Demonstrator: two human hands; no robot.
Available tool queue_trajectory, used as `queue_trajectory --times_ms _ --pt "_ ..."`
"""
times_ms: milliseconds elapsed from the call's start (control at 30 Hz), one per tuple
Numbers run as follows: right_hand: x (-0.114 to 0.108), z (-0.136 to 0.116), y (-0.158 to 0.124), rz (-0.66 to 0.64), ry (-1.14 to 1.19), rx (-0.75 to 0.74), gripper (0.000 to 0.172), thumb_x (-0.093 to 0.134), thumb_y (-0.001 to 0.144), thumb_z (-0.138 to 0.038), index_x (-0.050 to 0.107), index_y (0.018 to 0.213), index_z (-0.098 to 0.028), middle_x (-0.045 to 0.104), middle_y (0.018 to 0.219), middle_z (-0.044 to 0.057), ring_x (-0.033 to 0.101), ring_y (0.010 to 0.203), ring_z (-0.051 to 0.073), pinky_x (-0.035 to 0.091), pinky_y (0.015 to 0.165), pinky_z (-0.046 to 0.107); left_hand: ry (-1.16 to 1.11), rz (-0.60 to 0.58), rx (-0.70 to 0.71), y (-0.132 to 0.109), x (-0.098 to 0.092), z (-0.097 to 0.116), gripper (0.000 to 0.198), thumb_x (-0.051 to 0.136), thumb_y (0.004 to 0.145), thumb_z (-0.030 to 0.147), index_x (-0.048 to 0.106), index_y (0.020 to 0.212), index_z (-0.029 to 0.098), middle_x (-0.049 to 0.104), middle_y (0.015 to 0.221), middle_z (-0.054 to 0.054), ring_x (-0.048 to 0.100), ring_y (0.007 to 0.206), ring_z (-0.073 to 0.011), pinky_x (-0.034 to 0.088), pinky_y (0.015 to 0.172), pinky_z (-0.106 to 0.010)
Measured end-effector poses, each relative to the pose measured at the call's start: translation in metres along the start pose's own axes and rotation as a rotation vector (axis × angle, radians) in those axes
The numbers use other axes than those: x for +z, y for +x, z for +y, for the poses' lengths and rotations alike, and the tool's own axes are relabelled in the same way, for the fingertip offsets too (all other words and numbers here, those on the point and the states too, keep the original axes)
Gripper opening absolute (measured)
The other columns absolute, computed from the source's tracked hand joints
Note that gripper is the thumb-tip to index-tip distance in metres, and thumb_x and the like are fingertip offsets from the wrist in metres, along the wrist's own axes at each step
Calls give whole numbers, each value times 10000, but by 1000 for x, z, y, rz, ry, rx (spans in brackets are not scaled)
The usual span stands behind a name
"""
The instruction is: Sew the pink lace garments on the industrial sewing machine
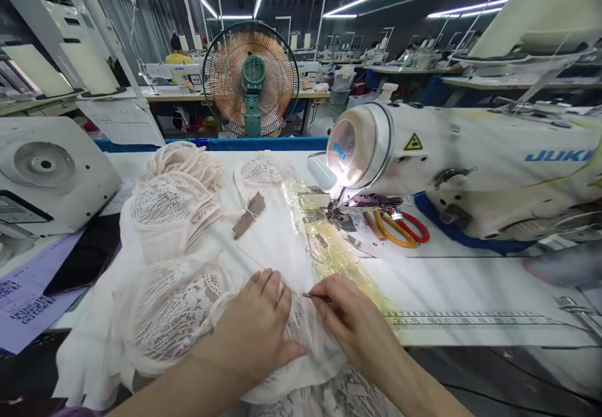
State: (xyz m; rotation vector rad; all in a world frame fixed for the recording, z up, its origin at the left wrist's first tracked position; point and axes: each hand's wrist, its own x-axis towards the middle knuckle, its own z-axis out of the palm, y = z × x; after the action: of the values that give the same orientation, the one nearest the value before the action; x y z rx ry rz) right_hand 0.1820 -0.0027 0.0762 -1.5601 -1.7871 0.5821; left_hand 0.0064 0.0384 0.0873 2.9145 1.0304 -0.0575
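Observation:
My left hand (pixel 261 326) lies flat with outstretched fingers on a white lace garment piece (pixel 305 348) at the table's front edge. Beside it, my right hand (pixel 350 316) is closed in a pinch around a thin dark pointed tool (pixel 308 295). Its tip points left, over the same lace piece; most of the tool is hidden by the fingers, so its exact kind is unclear. A moulded lace bra cup (pixel 174 310) rests left of my left hand. Behind it stands a pile of similar lace cups (pixel 164 204).
A JUKI sewing machine (pixel 451 153) with its lamp lit stands right. Yellow-handled and red-handled scissors (pixel 395 229) lie beneath its arm. A tied brown strip (pixel 249 215) lies mid-table. A ruler tape (pixel 470 320) runs along the front edge. A dark phone (pixel 87 254) is left; a fan (pixel 254 78) stands behind.

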Motion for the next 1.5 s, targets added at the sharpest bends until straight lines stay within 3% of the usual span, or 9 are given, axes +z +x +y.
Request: queue_trajectory --times_ms 167,300,500,667,867,1167,1367,1500 --pt "9 -2 21 -55 -273 -37 167 452 851 -144 610 871 -195 593 807 25 569 720 156 419 613 250 -64 -66 -44 -4 1 -1 687 528 760 630 437 1316 238 348 1400 -214 286 1298 -358 247 1043 -537" --pt "17 -10 35 -111 -392 -22 157 477 846 -143 609 773 -183 585 767 23 555 701 154 381 592 241 -112 -66 -72 -6 -4 -3 677 554 738 633 454 1300 268 288 1430 -212 225 1321 -352 209 1053 -540" --pt "21 -19 46 -206 -505 -9 191 449 862 -133 616 779 -169 589 781 39 547 685 154 336 566 246 -149 -151 -99 -4 -12 -2 674 607 715 601 483 1281 256 253 1439 -219 175 1328 -356 189 1058 -535" --pt "8 -21 44 -311 -572 -9 161 502 788 -63 609 727 -167 573 731 30 525 619 145 289 513 250 -132 -108 -72 -2 -7 -3 764 596 692 643 413 1334 270 243 1433 -247 177 1319 -378 190 1049 -543" --pt "-18 -30 35 -393 -615 56 156 531 778 -57 614 702 -165 576 722 35 535 619 149 283 502 246 -140 -154 -72 -2 -6 -4 763 558 706 666 363 1355 314 236 1435 -247 150 1315 -399 193 1031 -572" --pt "0 -32 48 -376 -577 55 177 468 846 -112 623 796 -181 588 789 27 566 680 144 311 521 241 -146 -249 -56 0 -20 -4 754 576 728 625 329 1370 316 189 1455 -223 106 1334 -374 158 1022 -609" --pt "-19 -25 37 -431 -614 49 194 521 772 -35 611 669 -173 571 716 27 538 620 145 291 512 247 -137 -212 -71 0 -18 -4 739 585 691 659 368 1337 371 212 1461 -193 138 1329 -387 168 1003 -633" --pt "-27 -27 32 -387 -574 95 214 514 786 -42 612 657 -182 565 703 19 546 635 141 317 530 241 -133 -216 -84 0 -13 -4 733 598 673 667 403 1317 377 221 1458 -190 148 1325 -399 158 1008 -630"
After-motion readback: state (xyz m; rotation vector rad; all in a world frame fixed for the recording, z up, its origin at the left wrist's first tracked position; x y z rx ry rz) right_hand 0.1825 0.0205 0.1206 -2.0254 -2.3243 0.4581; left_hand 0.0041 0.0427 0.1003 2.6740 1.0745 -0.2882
